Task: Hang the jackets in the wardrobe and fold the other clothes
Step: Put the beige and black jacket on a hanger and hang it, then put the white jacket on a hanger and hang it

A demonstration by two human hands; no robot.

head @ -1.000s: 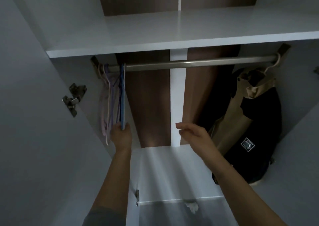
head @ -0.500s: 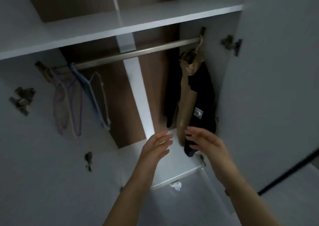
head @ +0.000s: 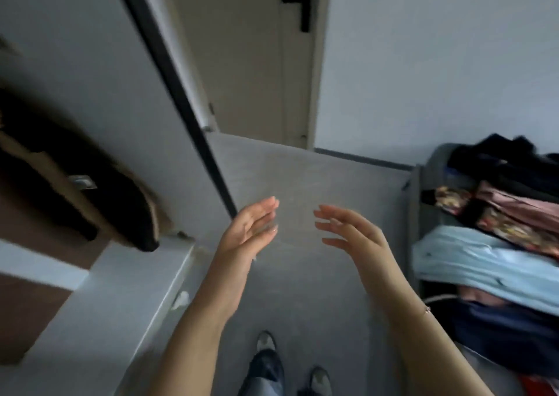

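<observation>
Left hand [head: 248, 228]: fingers straight, empty.
Right hand [head: 352, 232]: fingers spread, empty.
Done: one black-and-tan jacket [head: 75, 181] hangs in the wardrobe, left of the hands.
Left: clothes pile [head: 496, 235] right of the hands, seemingly unsorted.

Both forearms are bare from wrist to the bottom edge of the picture, with no sleeve showing on either. The left hand [head: 246, 228] has longish fingernails that catch the light with a pale gloss (whether polish or plain shine cannot be told through the blur). The right hand [head: 352, 231] wears no ring, and a thin bracelet [head: 427, 309] with a small bead or clasp crosses that forearm. Below, blue-grey trouser legs [head: 262, 380] end at two pale, grey-toned shoes [head: 265, 340], their details smeared.
</observation>
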